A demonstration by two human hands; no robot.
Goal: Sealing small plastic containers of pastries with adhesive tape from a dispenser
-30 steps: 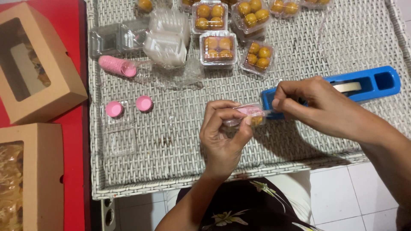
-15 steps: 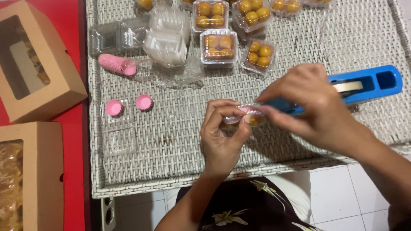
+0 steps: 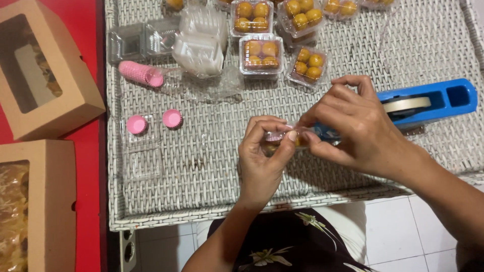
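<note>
Clear plastic pastry box (image 3: 282,138), small and filled with pink-cupped golden pastries, sits pinched in my left hand (image 3: 262,161) just above the near middle of the white wicker table (image 3: 212,171). The left fingers are clamped on its near end, thumb on top. My right hand (image 3: 358,131) meets it from three o'clock, fingers pressed together on the box's far end, seemingly smoothing something thin there; I cannot tell whether a strip of tape is under them. The blue tape dispenser (image 3: 428,103) lies at three o'clock, just beyond my right hand.

At twelve o'clock stand more filled boxes (image 3: 260,54); at ten o'clock a stack of pink paper cups (image 3: 140,73) and empty clear boxes (image 3: 199,43). Two brown window cartons (image 3: 45,70) rest at nine o'clock.

Risk, as I judge it: squeezing too hard could pop the lid or crush the pastries, and a skewed press might leave the seal wrinkled or stuck to my own fingertips.
</note>
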